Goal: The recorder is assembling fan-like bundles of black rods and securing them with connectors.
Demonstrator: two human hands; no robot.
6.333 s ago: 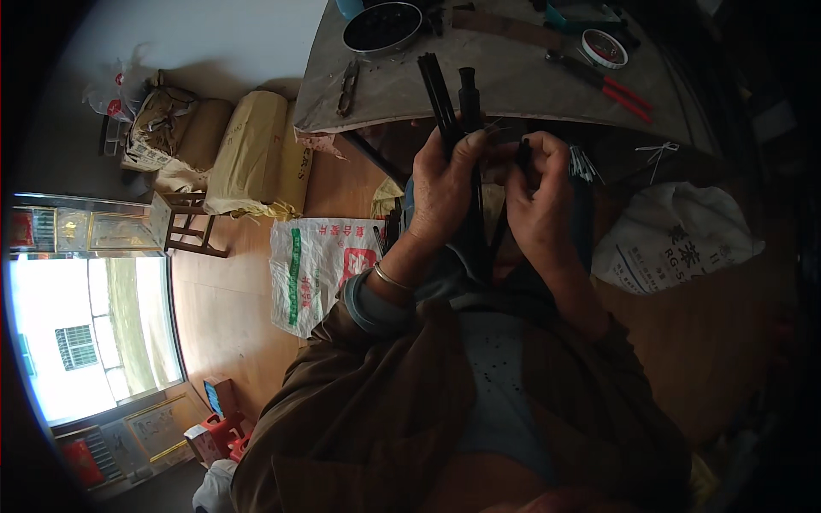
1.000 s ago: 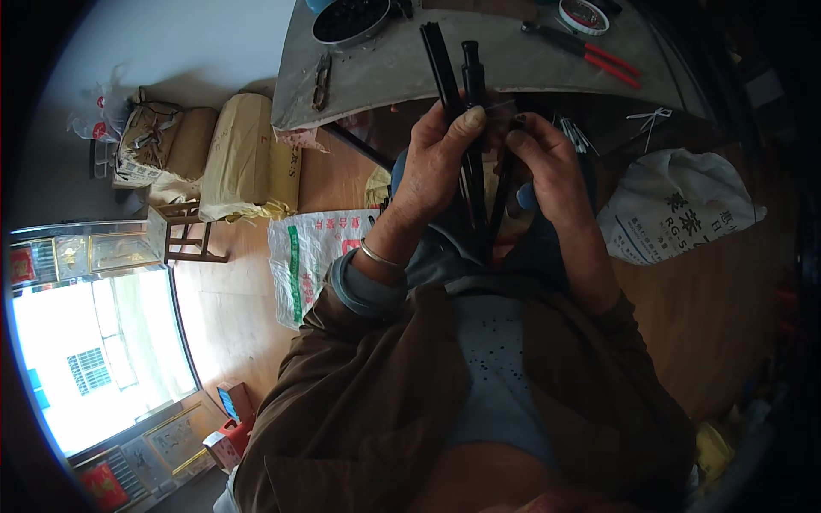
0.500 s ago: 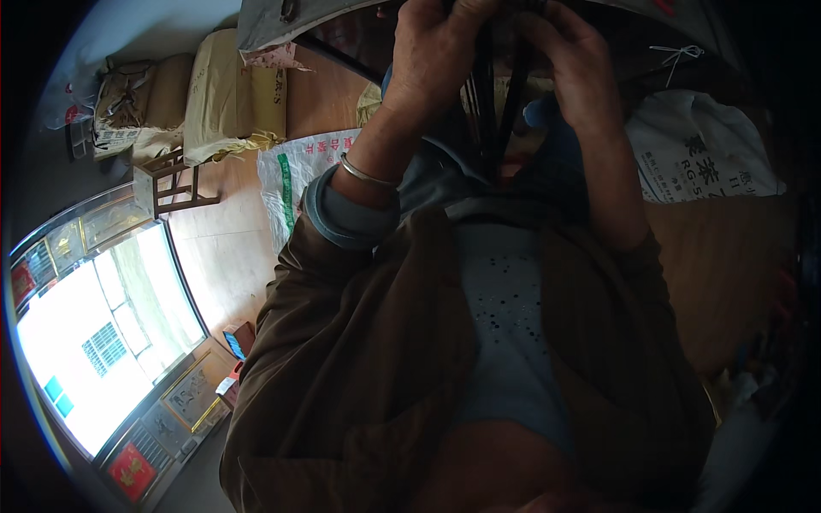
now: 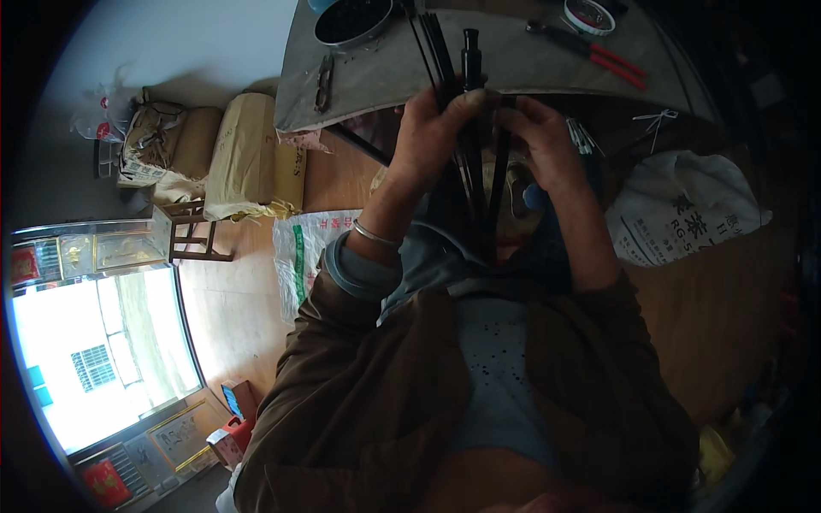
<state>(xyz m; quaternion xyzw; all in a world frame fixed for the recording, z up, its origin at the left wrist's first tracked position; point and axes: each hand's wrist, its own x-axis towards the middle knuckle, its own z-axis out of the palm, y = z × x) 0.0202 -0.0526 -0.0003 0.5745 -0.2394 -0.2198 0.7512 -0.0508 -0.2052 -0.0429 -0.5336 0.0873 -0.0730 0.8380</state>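
Note:
In front of my lap stands a bundle of thin black rods around a thicker black shaft (image 4: 471,60), looking like a folded umbrella frame. My left hand (image 4: 432,128), with a bangle on its wrist, is closed around the upper part of this frame, thumb pressed near the shaft. Several thin rods (image 4: 438,51) rise above that hand. Close beside it, my right hand (image 4: 540,141) pinches a separate-looking black strip or rod (image 4: 500,162) that slants down toward the others. What lies between its fingertips is too dark to make out. The frame's lower end goes down between my legs.
Ahead is a grey worktable (image 4: 505,64) with a curved-looking edge. It bears a dark bowl of small black pieces (image 4: 352,21), pliers (image 4: 322,84), red-handled pliers (image 4: 599,58) and a round tin (image 4: 590,15). A white sack (image 4: 693,209) lies right; wrapped bundles (image 4: 244,158) and a wooden stool (image 4: 192,231) stand left.
The view has tilted up, so the tabletop and the frame's upper end now show. Both hands stay close together at the black frame.

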